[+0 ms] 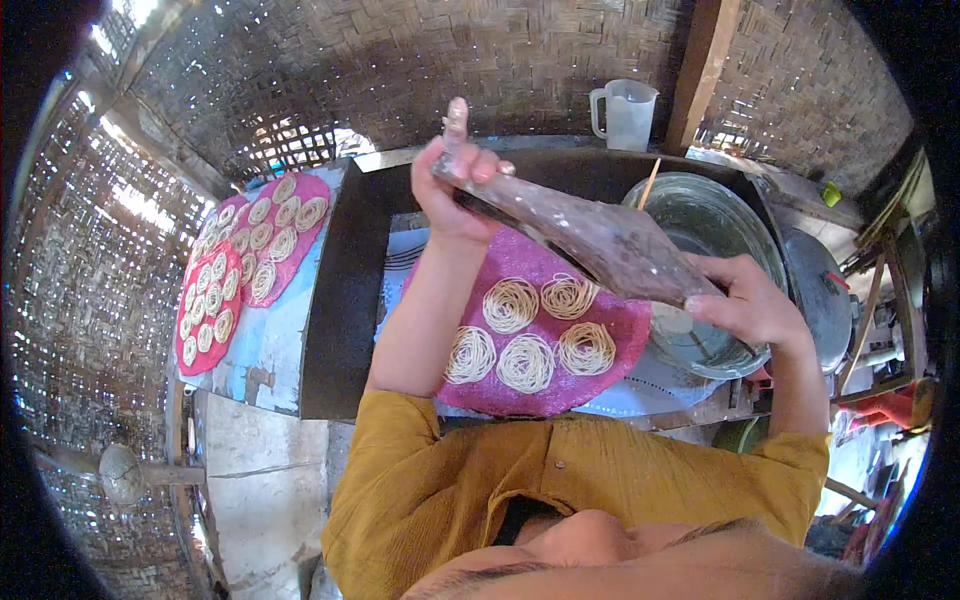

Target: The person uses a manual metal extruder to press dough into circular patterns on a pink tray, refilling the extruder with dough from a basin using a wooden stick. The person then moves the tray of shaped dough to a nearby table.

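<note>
A long, worn wooden tool (600,235), perhaps a noodle press, is held up at a slant over the work surface in both hands. My left hand (460,190) wraps round its narrow upper-left end, one finger sticking up and pale paste on the fingertips. At the lower-right end my right hand (750,305) grips it, thumb on top. Beneath lies a round magenta mat (625,340) bearing several coiled nests of pale noodle strands (525,362). The tool hides part of the mat's far side. Just behind my right hand stands a wide bucket (740,215) with whitish smears inside.
A thin stick (649,185) leans in the bucket. Beyond it stands a translucent measuring jug (629,112). On the left, pink and red mats (232,330) with more nests lie on a light-blue surface (255,350). A dark raised edge (335,300) separates them from the middle mat. A large metal pot (818,300) is at right.
</note>
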Motion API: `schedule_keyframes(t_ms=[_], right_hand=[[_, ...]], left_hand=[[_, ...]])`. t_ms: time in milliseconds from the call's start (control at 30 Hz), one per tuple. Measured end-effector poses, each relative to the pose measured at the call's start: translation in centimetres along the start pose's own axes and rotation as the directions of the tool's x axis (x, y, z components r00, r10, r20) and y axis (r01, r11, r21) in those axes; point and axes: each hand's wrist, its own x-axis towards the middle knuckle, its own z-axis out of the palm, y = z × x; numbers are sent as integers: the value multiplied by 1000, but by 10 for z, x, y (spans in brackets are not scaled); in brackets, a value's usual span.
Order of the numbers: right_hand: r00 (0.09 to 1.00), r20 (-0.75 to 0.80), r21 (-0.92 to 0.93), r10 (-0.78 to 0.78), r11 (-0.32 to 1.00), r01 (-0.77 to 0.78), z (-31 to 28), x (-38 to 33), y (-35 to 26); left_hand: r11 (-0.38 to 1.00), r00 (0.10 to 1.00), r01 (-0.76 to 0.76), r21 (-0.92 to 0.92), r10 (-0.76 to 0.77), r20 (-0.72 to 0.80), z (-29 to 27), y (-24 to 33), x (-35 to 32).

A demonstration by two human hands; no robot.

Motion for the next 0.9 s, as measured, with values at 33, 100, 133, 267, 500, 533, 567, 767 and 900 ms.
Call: schedule_keyframes(t_ms=[33, 100, 133, 267, 500, 533, 567, 767, 900], right_hand=[[998, -30, -20, -53, 998, 53, 2, 3, -7], [993, -60, -32, -106, 994, 105, 6, 14, -8], [994, -33, -46, -104, 994, 102, 8, 18, -6], [995, 95, 48, -8, 999, 4, 16, 17, -12], [995, 96, 14, 41, 999, -43, 15, -6, 12], [992, 93, 50, 87, 995, -92, 14, -10, 16], [987, 92, 87, 133, 986, -141, 14, -12, 18], [985, 39, 194, 166, 966, -170, 18, -17, 36], [989, 18, 179, 149, 972, -150, 19, -15, 33]], left_hand=[[1000, 1000, -12, 10, 12, 19, 1, 5, 5], [998, 999, -52, 36, 51, 16, 7, 17, 8], [998, 998, -51, 38, 50, 27, 7, 23, 8], [998, 1000, -1, 64, 0, 6, 12, 31, -6], [995, 990, 58, 79, -47, -136, 0, 1, -26], [996, 990, 59, 73, -48, -134, 1, -5, -24], [995, 980, 101, -8, -101, -171, 2, -12, -22], [712, 714, 689, 137, -632, -303, -46, -64, -30], [311, 648, 736, 601, -580, -493, -64, -97, -47]])
